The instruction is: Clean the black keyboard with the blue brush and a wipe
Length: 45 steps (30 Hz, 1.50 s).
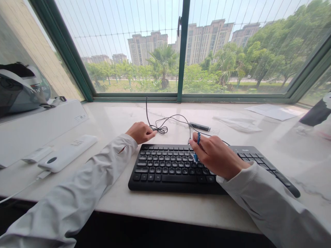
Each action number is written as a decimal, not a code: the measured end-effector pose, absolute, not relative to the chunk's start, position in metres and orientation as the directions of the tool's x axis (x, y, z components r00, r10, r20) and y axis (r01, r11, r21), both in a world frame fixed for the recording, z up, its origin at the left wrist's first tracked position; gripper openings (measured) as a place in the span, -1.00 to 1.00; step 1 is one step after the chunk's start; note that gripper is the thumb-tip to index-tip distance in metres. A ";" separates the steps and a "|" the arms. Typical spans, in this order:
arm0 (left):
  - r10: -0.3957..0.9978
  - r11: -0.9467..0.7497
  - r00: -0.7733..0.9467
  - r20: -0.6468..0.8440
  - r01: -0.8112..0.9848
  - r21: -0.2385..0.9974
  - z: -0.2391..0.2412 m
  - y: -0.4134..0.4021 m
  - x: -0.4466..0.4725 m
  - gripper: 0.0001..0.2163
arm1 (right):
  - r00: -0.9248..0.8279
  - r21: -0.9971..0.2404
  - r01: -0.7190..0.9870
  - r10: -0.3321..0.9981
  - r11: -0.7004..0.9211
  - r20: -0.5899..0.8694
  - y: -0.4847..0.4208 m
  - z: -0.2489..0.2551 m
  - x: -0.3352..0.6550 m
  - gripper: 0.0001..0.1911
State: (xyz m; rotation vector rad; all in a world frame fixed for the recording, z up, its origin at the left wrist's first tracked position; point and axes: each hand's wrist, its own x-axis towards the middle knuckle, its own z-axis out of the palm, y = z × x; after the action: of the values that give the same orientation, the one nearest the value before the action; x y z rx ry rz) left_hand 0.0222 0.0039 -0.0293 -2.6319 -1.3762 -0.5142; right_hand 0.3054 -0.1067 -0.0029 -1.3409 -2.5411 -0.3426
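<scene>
A black keyboard (165,167) lies on the white marble ledge (116,203) below the window. My right hand (216,156) rests over the keys right of centre, fingers closed round a small blue tool (198,138) whose tip sits among the keys. My left hand (141,132) is curled into a loose fist at the keyboard's upper left corner, touching its back edge. The thin black keyboard cable (161,129) lies in a bundle just right of that hand. Whether the left hand holds anything is hidden.
A white power bank (67,153) and a small white device (36,155) lie at left, beside a white box (33,129) bearing a helmet (20,88). A dark pen-like item (199,126), plastic wrap (239,124) and papers (274,111) lie behind the keyboard, right.
</scene>
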 end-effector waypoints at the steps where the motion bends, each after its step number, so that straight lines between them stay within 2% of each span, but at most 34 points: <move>1: 0.772 -0.577 0.526 0.358 0.816 0.044 -0.029 0.004 0.022 -0.52 | -0.543 0.093 0.834 0.776 0.544 0.321 -0.107 -0.002 0.305 -0.63; 5: 0.769 -0.579 0.528 0.361 0.814 0.043 -0.029 0.004 0.022 -0.52 | -0.567 0.142 0.822 0.765 0.552 0.305 -0.108 -0.001 0.305 -0.64; 10: 0.765 -0.584 0.533 0.362 0.811 0.042 -0.029 0.004 0.022 -0.52 | -0.561 0.130 0.825 0.769 0.550 0.306 -0.109 -0.001 0.306 -0.64; 16: 0.777 -0.572 0.520 0.354 0.819 0.052 -0.029 0.003 0.022 -0.53 | -0.621 0.225 0.784 0.725 0.579 0.298 -0.109 -0.001 0.307 -0.63; 21: 0.780 -0.568 0.517 0.353 0.821 0.052 -0.028 0.003 0.023 -0.52 | -0.649 0.258 0.761 0.698 0.595 0.304 -0.109 -0.001 0.307 -0.62; 24: 0.776 -0.573 0.521 0.355 0.818 0.053 -0.028 0.002 0.023 -0.53 | -0.696 0.302 0.718 0.643 0.627 0.322 -0.108 -0.003 0.308 -0.62; 34: 0.779 -0.568 0.520 0.350 0.822 0.043 -0.028 0.002 0.023 -0.52 | -0.768 0.339 0.633 0.509 0.696 0.389 -0.104 -0.009 0.316 -0.63; 40: 0.780 -0.569 0.520 0.349 0.821 0.048 -0.028 0.002 0.023 -0.52 | -0.813 0.463 0.579 0.433 0.671 0.390 -0.103 -0.010 0.319 -0.65; 45: 0.781 -0.567 0.519 0.347 0.823 0.045 -0.028 0.003 0.023 -0.52 | -0.807 0.425 0.583 0.437 0.692 0.397 -0.106 -0.006 0.317 -0.64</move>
State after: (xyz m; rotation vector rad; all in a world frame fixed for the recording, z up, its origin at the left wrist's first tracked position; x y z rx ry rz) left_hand 0.0230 0.0027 -0.0275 -2.6273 -1.3935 -0.5030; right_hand 0.3173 -0.1065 -0.0058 -0.8129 -2.6393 -0.7956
